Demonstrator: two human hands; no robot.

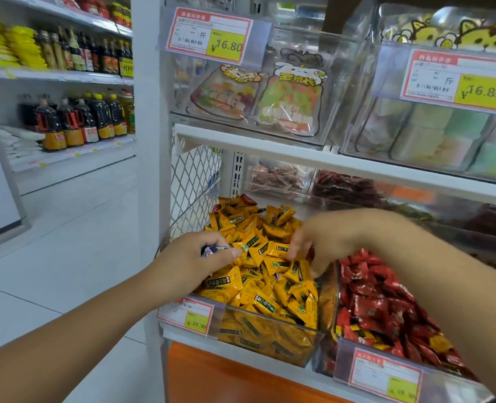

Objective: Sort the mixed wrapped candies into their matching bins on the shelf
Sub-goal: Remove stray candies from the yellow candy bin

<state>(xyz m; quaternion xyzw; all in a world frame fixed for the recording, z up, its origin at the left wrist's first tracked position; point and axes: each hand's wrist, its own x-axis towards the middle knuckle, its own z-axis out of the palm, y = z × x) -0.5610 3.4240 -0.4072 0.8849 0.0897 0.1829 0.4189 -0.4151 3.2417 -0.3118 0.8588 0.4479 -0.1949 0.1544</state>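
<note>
A clear bin (270,338) on the lower shelf is heaped with yellow wrapped candies (258,274); a few red ones lie at its far end (248,200). To its right stands a clear bin (357,362) of red wrapped candies (369,301) with some yellow ones mixed in near its front. My left hand (194,257) hovers over the yellow bin's left side, closed around a blue-and-white wrapped candy (213,250). My right hand (319,242) reaches down into the yellow pile with fingers spread, fingertips touching the candies.
Above, clear bins hold gummy bags (255,100) and pastel blocks (433,135) behind 16.80 price tags (209,34). Further bins of dark red snacks (345,187) sit behind. A wire mesh panel (193,181) flanks the shelf. Bottles (75,120) line the far aisle shelves.
</note>
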